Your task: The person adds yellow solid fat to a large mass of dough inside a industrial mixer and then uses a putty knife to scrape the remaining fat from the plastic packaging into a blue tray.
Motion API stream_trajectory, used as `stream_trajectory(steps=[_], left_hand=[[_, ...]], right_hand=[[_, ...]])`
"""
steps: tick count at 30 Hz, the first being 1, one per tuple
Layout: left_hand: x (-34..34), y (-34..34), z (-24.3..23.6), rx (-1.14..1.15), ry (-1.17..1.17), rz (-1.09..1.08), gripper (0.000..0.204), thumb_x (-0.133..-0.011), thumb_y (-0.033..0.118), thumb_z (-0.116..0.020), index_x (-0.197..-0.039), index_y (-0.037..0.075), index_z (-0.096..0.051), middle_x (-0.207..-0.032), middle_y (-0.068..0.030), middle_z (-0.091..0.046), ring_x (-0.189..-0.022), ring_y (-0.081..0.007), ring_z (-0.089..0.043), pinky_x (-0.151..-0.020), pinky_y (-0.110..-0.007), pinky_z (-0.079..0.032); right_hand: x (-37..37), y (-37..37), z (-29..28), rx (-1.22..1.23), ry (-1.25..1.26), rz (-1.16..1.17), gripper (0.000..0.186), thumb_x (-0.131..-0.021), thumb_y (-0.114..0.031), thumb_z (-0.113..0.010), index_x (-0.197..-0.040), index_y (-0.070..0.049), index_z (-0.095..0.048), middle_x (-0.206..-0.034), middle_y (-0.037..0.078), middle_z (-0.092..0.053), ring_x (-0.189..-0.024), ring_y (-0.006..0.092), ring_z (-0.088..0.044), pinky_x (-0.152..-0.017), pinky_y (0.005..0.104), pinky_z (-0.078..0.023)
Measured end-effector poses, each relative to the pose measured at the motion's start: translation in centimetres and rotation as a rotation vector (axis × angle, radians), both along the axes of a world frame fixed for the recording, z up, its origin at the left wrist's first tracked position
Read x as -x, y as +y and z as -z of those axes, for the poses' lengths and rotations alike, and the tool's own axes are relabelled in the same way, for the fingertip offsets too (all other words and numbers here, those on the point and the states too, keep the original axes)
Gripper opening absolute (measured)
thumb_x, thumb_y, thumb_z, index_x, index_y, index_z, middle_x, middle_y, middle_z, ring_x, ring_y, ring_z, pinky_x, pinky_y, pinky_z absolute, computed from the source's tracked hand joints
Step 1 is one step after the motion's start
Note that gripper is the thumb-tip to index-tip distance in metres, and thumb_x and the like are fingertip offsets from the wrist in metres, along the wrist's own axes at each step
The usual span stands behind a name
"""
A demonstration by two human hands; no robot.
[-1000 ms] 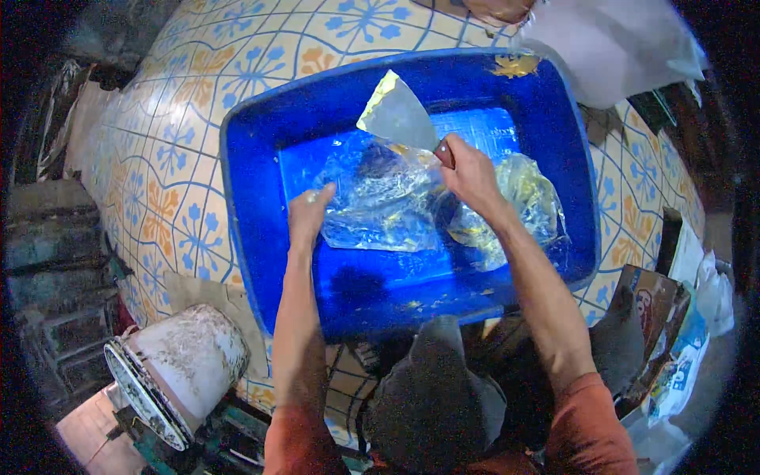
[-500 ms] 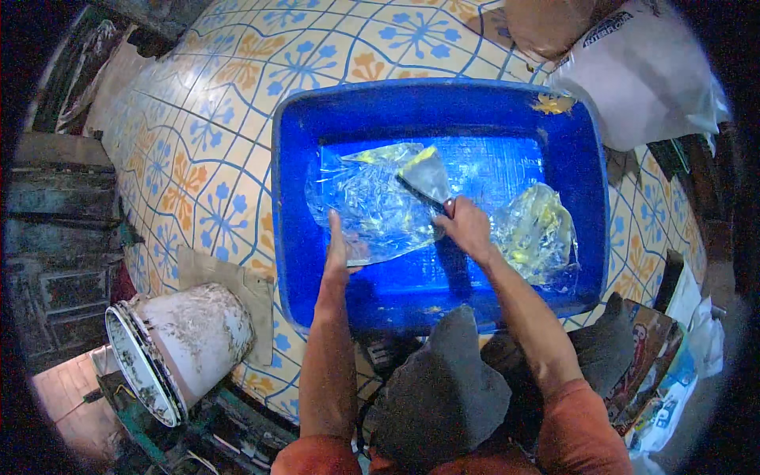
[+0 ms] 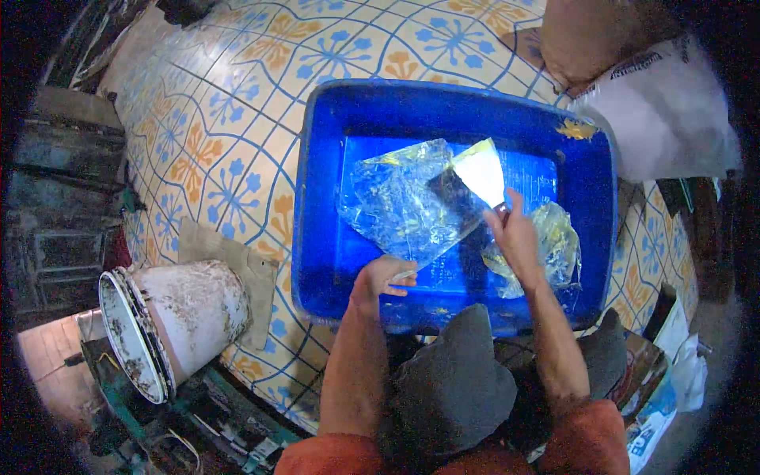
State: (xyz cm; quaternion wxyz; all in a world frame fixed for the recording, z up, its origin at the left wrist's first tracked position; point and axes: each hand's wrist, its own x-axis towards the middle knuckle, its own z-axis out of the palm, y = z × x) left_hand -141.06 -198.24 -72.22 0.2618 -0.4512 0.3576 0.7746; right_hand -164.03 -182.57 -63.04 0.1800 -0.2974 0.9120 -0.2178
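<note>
My left hand point(image 3: 376, 277) pinches the near corner of a crumpled clear plastic sheet point(image 3: 396, 198) with pale yellow residue, lying in a blue plastic tub point(image 3: 435, 103). In my right hand point(image 3: 516, 241) is the wooden handle of a broad scraper; its metal blade point(image 3: 479, 170), yellow along the far edge, is over the right part of that sheet and shines in the light. A second crumpled plastic piece point(image 3: 558, 253), smeared with yellow, sits at the tub's right, partly behind my right hand.
A dirty white bucket point(image 3: 186, 324) lies on its side at left, beside cardboard point(image 3: 257, 301) on patterned tiles point(image 3: 229, 158). A white sack point(image 3: 649, 119) and a brown one point(image 3: 594, 39) stand back right. Dark clutter point(image 3: 67, 198) lines the left.
The scraper came down from its raised position onto the sheet and shifted right. My left hand moved from the sheet's left side to its near corner, and the sheet has turned.
</note>
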Motion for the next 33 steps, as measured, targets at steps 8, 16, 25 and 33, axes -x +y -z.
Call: stream_trajectory(steps=[8, 16, 25, 33], left_hand=[[0.8, 0.7, 1.6, 0.022, -0.065, -0.034, 0.029, -0.085, 0.034, -0.052, -0.097, 0.008, -0.055, -0.081, -0.0064, -0.058, -0.074, -0.0219, -0.06, -0.067, -0.042, -0.051], [2.9, 1.8, 0.6, -0.011, -0.018, 0.045, 0.009, -0.079, 0.02, -0.053, -0.077, 0.013, -0.047, -0.059, -0.0024, -0.05, -0.05, -0.015, -0.047, -0.049, -0.035, -0.041], [2.6, 2.1, 0.6, 0.08, -0.169, 0.606, 0.013, -0.073, 0.023, -0.06, -0.066, 0.012, -0.06, -0.057, -0.002, -0.057, -0.036, -0.01, -0.039, -0.035, -0.028, -0.03], [2.4, 2.3, 2.7, 0.147, -0.101, 0.649, 0.013, -0.073, 0.023, -0.061, -0.076, 0.012, -0.066, -0.067, -0.0041, -0.062, -0.051, -0.0146, -0.05, -0.046, -0.031, -0.038]], right_hand=[[-8.2, -2.2, 4.0, -0.281, 0.049, -0.564, 0.055, -0.087, -0.019, -0.049, -0.139, -0.02, -0.031, -0.091, 0.02, -0.059, -0.064, 0.0379, -0.062, -0.057, 0.047, -0.052], [-3.6, -13.6, 7.2, -0.218, 0.18, -0.445, 0.042, -0.087, -0.014, -0.047, -0.129, -0.014, -0.047, -0.078, 0.021, -0.063, -0.068, 0.0374, -0.064, -0.057, 0.0471, -0.052], [-2.6, -4.2, 3.4, 0.023, -0.139, -0.328, 0.043, -0.087, -0.03, -0.051, -0.127, -0.013, -0.049, -0.093, 0.022, -0.064, -0.08, 0.0405, -0.062, -0.072, 0.0464, -0.05], [0.6, -8.0, -0.6, 0.177, -0.936, 0.036, 0.051, -0.089, -0.031, -0.051, -0.134, -0.01, -0.041, -0.066, 0.004, -0.056, -0.045, 0.0152, -0.05, -0.038, 0.0306, -0.038]])
